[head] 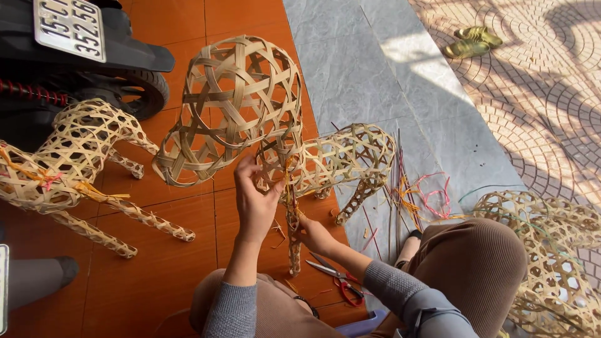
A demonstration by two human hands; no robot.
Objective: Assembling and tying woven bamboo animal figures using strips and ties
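A woven bamboo animal figure (350, 156) stands on the floor in front of me, with a large openwork woven piece (231, 106) at its front end. My left hand (253, 197) is raised against the joint between the large piece and the body, fingers pinching the weave there. Lower down, my right hand (313, 235) grips the figure's front leg (293, 247). Yellow strands (289, 178) run down through the joint between my hands.
A second woven bamboo animal (75, 163) lies at left beside a scooter wheel (141, 94). Red-handled scissors (338, 278) lie on the orange tiles by my knee. Coloured strips (419, 200) are scattered at right, another woven piece (551, 250) at far right, sandals (472, 40) beyond.
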